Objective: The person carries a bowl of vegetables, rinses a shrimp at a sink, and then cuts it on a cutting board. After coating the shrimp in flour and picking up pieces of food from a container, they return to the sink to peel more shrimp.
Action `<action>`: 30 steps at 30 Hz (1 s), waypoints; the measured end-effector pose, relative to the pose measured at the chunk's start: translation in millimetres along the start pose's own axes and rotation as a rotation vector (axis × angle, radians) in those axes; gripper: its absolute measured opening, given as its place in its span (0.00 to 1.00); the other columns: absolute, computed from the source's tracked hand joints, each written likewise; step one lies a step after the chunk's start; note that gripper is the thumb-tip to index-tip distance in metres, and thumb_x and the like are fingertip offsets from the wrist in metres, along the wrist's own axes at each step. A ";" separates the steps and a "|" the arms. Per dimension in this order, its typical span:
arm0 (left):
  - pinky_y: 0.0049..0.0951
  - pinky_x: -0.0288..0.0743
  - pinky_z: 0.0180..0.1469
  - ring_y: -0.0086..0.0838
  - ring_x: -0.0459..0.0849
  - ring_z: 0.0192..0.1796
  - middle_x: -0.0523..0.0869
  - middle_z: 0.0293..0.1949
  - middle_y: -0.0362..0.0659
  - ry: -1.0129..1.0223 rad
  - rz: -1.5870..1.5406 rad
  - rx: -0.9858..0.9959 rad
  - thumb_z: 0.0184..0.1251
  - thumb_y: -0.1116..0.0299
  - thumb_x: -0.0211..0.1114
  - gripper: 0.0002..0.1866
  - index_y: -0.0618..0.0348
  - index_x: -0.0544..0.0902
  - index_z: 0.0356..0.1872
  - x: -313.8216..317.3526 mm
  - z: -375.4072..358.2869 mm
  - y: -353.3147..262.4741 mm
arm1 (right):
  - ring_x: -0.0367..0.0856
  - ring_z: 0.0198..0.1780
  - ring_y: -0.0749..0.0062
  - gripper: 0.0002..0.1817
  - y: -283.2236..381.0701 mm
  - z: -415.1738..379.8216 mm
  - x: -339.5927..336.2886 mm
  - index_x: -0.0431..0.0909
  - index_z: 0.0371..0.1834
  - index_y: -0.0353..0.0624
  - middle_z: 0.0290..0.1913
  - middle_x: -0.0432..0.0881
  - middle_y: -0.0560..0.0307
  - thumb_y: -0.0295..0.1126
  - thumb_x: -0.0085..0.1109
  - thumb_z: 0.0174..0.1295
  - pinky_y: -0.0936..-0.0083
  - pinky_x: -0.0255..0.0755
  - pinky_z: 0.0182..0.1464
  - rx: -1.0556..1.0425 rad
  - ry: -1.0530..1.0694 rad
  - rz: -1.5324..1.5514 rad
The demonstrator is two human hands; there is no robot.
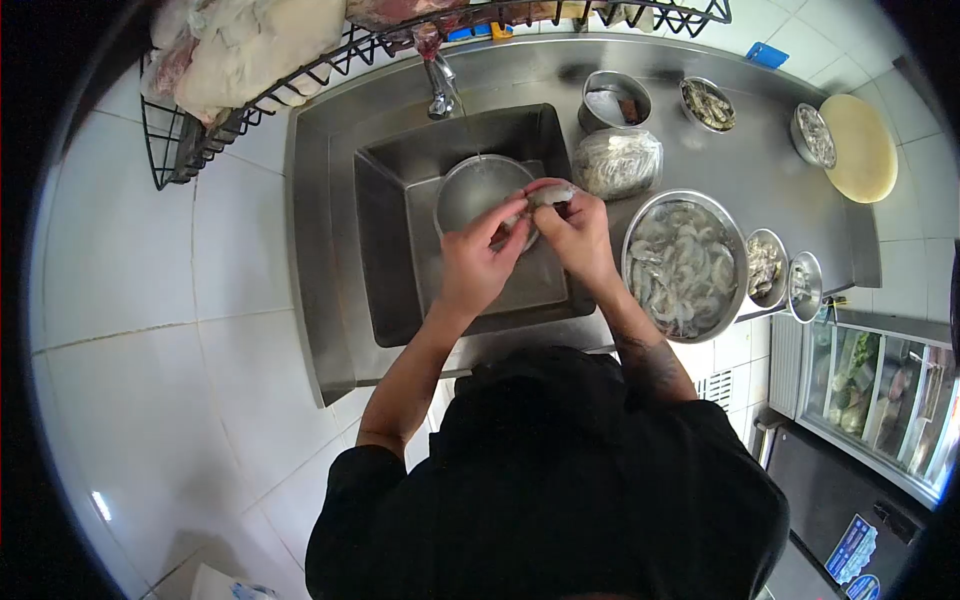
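Over the sink, my right hand (581, 236) holds a grey raw shrimp (552, 196) between thumb and fingers. My left hand (478, 262) meets it from the other side, its thumb and fingertips pinched at the shrimp's end. Something small and reddish shows by the left fingertips, too small to name. Beneath both hands a round metal bowl (462, 200) sits in the sink, partly hidden by them. A thin stream of water falls from the faucet (441, 92) towards that bowl. To the right of my right hand stands a large metal bowl (741, 262) full of shrimp in water.
The dark sink basin (400, 290) is set in a steel counter. Beside it are a plastic-wrapped bundle (618, 163), a metal pot (590, 118), several small bowls and a round cutting board (862, 150). A black wire rack (370, 45) holding meat hangs above. A glass-front fridge (880, 390) stands right.
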State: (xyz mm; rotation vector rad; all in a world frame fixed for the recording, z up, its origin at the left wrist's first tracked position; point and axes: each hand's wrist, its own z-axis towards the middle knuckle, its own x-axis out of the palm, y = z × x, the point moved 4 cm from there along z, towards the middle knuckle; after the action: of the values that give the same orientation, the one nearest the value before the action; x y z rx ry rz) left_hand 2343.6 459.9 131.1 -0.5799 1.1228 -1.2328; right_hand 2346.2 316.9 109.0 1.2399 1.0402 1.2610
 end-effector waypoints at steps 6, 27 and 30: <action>0.20 0.82 0.39 0.20 0.87 0.38 0.89 0.38 0.46 -0.025 -0.152 -0.100 0.60 0.79 0.68 0.12 0.67 0.84 0.46 -4.8 1.1 3.9 | 0.68 0.24 0.90 0.07 -12.7 0.1 -8.9 0.81 0.40 0.35 0.25 0.78 0.67 0.26 0.56 0.63 0.86 0.61 0.24 0.146 0.104 0.265; 0.24 0.84 0.46 0.27 0.86 0.48 0.86 0.49 0.52 -0.068 -0.175 -0.016 0.59 0.80 0.69 0.12 0.67 0.84 0.45 -5.9 -4.6 9.7 | 0.71 0.24 0.86 0.08 -7.9 -0.8 3.5 0.82 0.41 0.36 0.28 0.80 0.64 0.26 0.54 0.64 0.88 0.60 0.23 0.264 0.052 0.504; 0.26 0.84 0.47 0.30 0.86 0.49 0.85 0.49 0.53 -0.100 -0.227 -0.006 0.59 0.79 0.69 0.11 0.67 0.84 0.44 -7.4 -4.9 9.6 | 0.71 0.26 0.86 0.12 -6.0 0.1 6.2 0.81 0.45 0.35 0.31 0.80 0.63 0.22 0.50 0.61 0.87 0.63 0.26 0.313 0.069 0.511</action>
State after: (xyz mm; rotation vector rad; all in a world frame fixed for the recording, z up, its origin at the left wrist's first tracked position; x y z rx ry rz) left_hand 2343.9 470.7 123.6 -0.7820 0.9974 -1.3791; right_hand 2347.3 323.5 103.7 1.7924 1.0315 1.5735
